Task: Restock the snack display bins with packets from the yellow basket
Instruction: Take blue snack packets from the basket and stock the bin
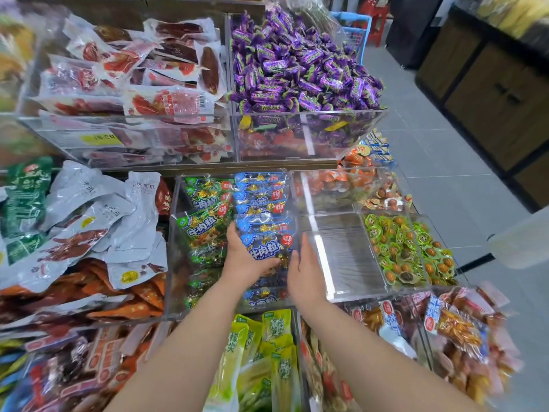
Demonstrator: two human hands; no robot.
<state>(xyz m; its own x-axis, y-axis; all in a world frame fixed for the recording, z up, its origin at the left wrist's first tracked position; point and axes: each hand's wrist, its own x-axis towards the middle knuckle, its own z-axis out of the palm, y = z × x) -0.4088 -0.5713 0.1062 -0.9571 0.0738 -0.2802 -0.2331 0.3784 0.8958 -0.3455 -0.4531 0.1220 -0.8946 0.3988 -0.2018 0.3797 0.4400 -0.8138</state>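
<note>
A clear display bin in the middle tier holds a row of green beef-cube packets on the left and blue beef-cube packets on the right. My left hand grips the frontmost blue packet from its left side, fingers curled under it. My right hand lies against the packet's right side with fingers fairly straight, next to the bin's right wall. The yellow basket is not in view.
Right of the hands stands an empty clear compartment, then green-wrapped snacks. Purple candies and red meat packets fill the upper tier. Yellow-green packets lie below. A tiled aisle runs at the right.
</note>
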